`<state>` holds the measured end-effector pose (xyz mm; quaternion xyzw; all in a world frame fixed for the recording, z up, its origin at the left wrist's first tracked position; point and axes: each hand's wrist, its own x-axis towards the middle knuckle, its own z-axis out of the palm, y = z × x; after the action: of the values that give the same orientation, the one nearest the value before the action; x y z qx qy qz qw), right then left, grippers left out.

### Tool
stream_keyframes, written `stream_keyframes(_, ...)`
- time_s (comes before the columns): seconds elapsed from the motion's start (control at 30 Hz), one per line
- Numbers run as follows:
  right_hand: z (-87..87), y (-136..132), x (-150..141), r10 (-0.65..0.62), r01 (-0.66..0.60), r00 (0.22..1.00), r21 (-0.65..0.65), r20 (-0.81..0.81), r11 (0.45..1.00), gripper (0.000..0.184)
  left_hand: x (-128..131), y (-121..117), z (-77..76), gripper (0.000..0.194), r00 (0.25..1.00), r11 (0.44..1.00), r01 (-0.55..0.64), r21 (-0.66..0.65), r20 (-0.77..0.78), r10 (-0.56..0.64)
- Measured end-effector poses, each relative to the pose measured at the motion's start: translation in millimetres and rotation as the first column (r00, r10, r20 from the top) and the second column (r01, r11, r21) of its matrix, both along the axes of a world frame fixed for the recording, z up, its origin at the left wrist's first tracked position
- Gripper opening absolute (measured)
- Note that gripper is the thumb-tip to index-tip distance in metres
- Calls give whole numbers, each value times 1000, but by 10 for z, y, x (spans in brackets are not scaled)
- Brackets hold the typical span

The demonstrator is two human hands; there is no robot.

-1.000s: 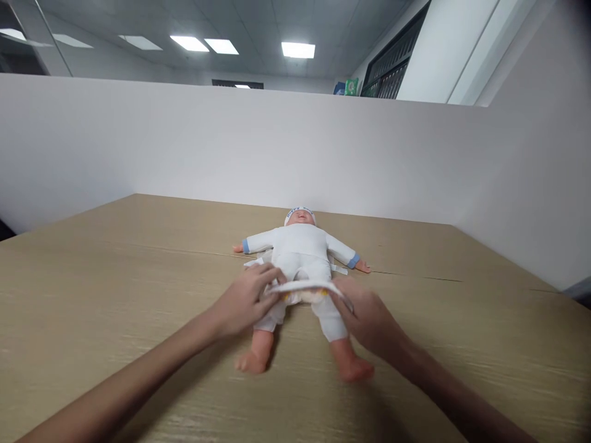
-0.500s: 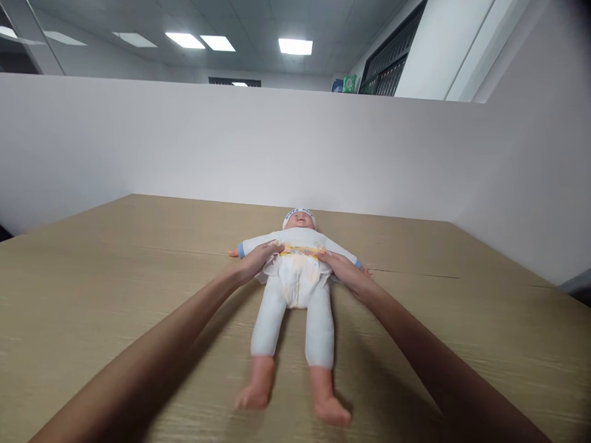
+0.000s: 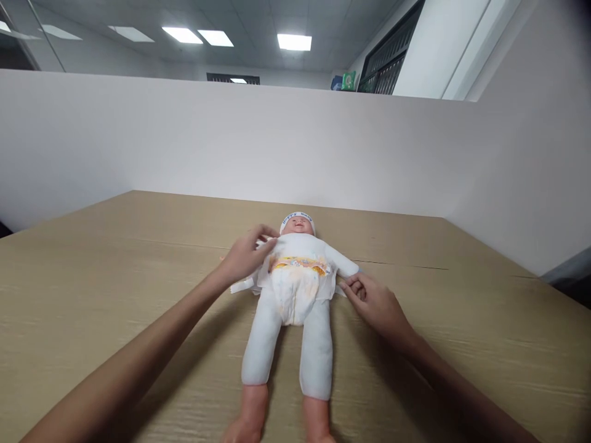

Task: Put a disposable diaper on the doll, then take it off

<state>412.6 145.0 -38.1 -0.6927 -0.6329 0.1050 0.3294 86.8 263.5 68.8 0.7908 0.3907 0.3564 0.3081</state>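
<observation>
A baby doll (image 3: 300,246) in a white suit and cap lies on its back on the wooden table (image 3: 462,307), head away from me. A white diaper (image 3: 295,289) with a yellow band is folded up over its belly. My left hand (image 3: 244,255) rests on the doll's right shoulder and upper arm, fingers curled around it. My right hand (image 3: 376,301) is beside the doll's left hip, fingers pinched on the diaper's side tab next to the doll's left hand.
White partition walls (image 3: 231,147) close off the table at the back and right. Bare tabletop lies to the left and right of the doll. Ceiling lights show above the partition.
The diaper front was lifted between the legs and laid over the belly. Then my left hand moved up to the shoulder and my right hand slid outward to the side tab. The doll appears nearer to me.
</observation>
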Motion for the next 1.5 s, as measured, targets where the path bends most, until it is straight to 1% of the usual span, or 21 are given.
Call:
stream_keyframes(0.03, -59, -32, 27, -4, 4, 999, 8, 43, 1000, 41, 112, -89, 45, 37, 998, 994, 50, 96, -43, -46)
stream_keyframes(0.1, -152, -48, 55, -10, 7, 997, 31, 74, 1000, 39, 370, -256, 82, 34, 971, 949, 208, 235, -162, -173)
stream_keyframes(0.17, -205, -23, 56, -14, 11, 997, 44, 76, 999, 39, 616, -374, 44, 33, 928, 900, 313, 302, -300, -222)
stream_keyframes(0.23, -225, 4, 42, -30, 28, 997, 35, 65, 999, 40, 791, -427, -38, 34, 902, 896, 305, 323, -401, -162)
stream_keyframes(0.3, -228, 9, 29, -63, 63, 998, -23, 28, 998, 42, 875, -430, -120, 37, 886, 905, 263, 333, -454, -91)
stream_keyframes(0.4, -218, -25, 28, -91, 85, 995, -142, -32, 986, 45, 884, -404, -190, 47, 876, 906, 238, 350, -480, -45)
stream_keyframes(0.47, -185, -55, 40, -39, 24, 996, -181, -76, 983, 48, 865, -390, -206, 54, 873, 903, 226, 364, -488, -22)
stream_keyframes(0.57, -32, -77, 64, 86, -115, 982, -170, -169, 979, 57, 849, -381, -221, 61, 870, 900, 217, 378, -492, -4)
stream_keyframes(0.7, 368, 18, -11, 216, -272, 906, -111, -364, 956, 56, 858, -376, -268, 63, 874, 897, 223, 382, -485, -11)
stream_keyframes(0.8, 618, 226, -236, 260, -326, 881, -109, -396, 939, 50, 879, -380, -298, 61, 881, 894, 219, 390, -473, -9)
stream_keyframes(0.83, 661, 308, -332, 268, -332, 880, -106, -391, 937, 48, 886, -380, -300, 59, 885, 895, 214, 391, -465, -9)
stream_keyframes(0.9, 681, 440, -515, 266, -328, 883, -105, -387, 939, 44, 882, -376, -284, 56, 894, 903, 207, 376, -447, -18)
stream_keyframes(0.97, 637, 473, -647, 249, -307, 882, -87, -401, 948, 40, 827, -358, -244, 58, 909, 918, 221, 328, -410, -73)
stream_keyframes(1.03, 558, 374, -703, 260, -277, 881, 15, -395, 961, 39, 691, -331, -198, 69, 927, 930, 280, 237, -317, -198)
stream_keyframes(1.1, 468, 175, -693, 323, -283, 900, 173, -293, 943, 38, 466, -304, -181, 75, 927, 924, 354, 143, -184, -327)
stream_keyframes(1.17, 387, -47, -651, 382, -340, 916, 277, -118, 899, 37, 175, -283, -224, 69, 930, 926, 364, 98, -87, -356)
stream_keyframes(1.23, 338, -215, -620, 397, -387, 917, 280, 20, 879, 42, -136, -268, -329, 57, 957, 952, 289, 102, -67, -283)
stream_keyframes(1.33, 367, -292, -674, 342, -356, 934, 296, 100, 886, 44, -538, -250, -544, 43, 986, 983, 96, 155, -147, -74)
stream_keyframes(1.37, 407, -271, -726, 319, -337, 942, 321, 110, 885, 42, -638, -246, -612, 41, 981, 983, 27, 181, -195, 9)
stream_keyframes(1.43, 520, -178, -880, 309, -330, 944, 368, 116, 870, 36, -774, -242, -724, 39, 938, 969, -85, 231, -308, 156)
stream_keyframes(1.5, 652, -37, -1078, 335, -355, 934, 373, 122, 857, 26, -833, -243, -798, 38, 879, 956, -143, 257, -412, 242)
